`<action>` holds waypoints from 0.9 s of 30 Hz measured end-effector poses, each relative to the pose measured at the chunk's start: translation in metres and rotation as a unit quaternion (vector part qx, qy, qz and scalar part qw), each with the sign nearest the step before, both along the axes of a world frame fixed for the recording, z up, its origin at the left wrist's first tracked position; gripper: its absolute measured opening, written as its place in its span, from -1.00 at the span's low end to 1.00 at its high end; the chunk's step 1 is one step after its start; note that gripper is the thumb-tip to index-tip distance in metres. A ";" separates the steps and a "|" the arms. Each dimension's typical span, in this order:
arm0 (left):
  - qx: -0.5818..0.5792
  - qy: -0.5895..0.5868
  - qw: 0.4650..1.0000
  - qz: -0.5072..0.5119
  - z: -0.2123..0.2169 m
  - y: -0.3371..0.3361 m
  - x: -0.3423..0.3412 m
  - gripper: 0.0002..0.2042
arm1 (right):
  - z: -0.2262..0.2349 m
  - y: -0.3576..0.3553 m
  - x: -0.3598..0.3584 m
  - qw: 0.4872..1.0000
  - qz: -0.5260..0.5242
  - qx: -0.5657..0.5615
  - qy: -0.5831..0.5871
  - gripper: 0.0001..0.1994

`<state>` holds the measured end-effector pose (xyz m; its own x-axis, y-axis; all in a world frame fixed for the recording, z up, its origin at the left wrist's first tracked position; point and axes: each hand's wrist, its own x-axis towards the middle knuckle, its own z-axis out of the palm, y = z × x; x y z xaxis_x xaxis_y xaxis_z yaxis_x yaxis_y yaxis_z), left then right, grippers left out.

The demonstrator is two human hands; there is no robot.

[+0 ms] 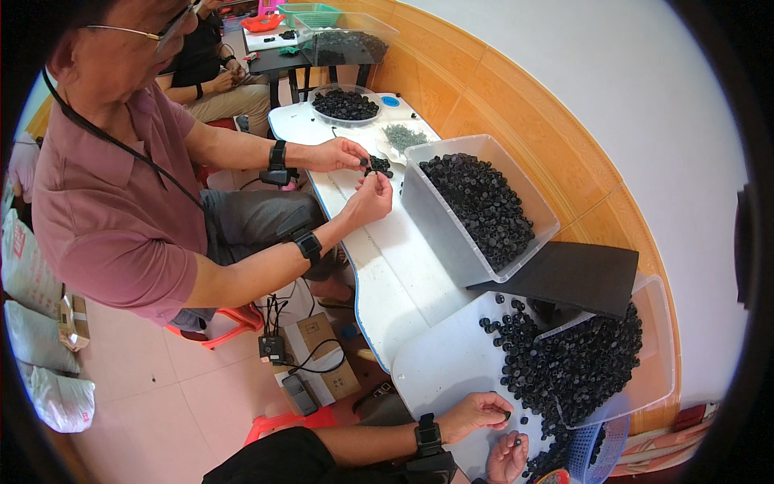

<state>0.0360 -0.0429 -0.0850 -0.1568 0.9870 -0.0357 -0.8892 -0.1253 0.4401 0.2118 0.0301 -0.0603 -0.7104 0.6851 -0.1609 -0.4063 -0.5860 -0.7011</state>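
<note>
At the lower right, my left hand (477, 415) pinches a small round black part (507, 415) between thumb and fingertips, above the white tabletop. Just below it, my right hand (506, 460) has its fingers curled around a tiny dark piece (518, 442), whose exact kind is too small to make out. Beside both hands lies a loose heap of small black round parts (528, 355), spilling from a tilted clear plastic bin (659, 347). A blue plastic basket (601, 452) stands near my right hand with more black parts by it.
A co-worker in a pink shirt (121, 202) handles small black parts at the adjoining white table (387, 274). A full bin (419, 194), a black board (564, 274), a round tub (347, 105) and grey-green small pieces (403, 137) stand along the wall. Cartons and cables (322, 355) lie on the floor.
</note>
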 end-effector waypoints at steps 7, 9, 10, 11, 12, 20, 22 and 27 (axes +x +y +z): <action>0.003 0.001 1.000 -0.001 -0.002 0.002 0.001 -0.77 | 0.001 0.000 -0.001 1.000 0.000 -0.017 0.010 -0.89; 0.005 0.000 1.000 0.000 -0.002 0.002 0.001 -0.77 | 0.001 0.001 0.000 1.000 0.000 -0.022 0.009 -0.88; 0.003 -0.001 1.000 -0.001 -0.002 0.002 0.001 -0.77 | 0.002 0.001 0.000 1.000 0.001 -0.028 0.007 -0.88; 0.001 -0.002 1.000 -0.001 -0.002 0.002 0.001 -0.77 | 0.002 0.001 0.000 1.000 0.001 -0.028 0.007 -0.88; 0.000 -0.002 1.000 -0.002 -0.002 0.002 0.001 -0.77 | 0.002 0.001 0.000 1.000 0.001 -0.023 0.004 -0.88; 0.001 -0.008 1.000 0.000 0.001 0.000 0.000 -0.77 | -0.001 0.002 0.004 1.000 0.000 -0.026 0.002 -0.91; 0.000 -0.010 1.000 0.001 0.000 0.000 -0.001 -0.77 | -0.001 0.002 0.002 1.000 0.000 -0.024 -0.005 -0.91; 0.006 -0.011 1.000 0.001 0.003 -0.001 -0.001 -0.77 | -0.002 0.003 0.004 1.000 0.003 -0.014 0.002 -0.91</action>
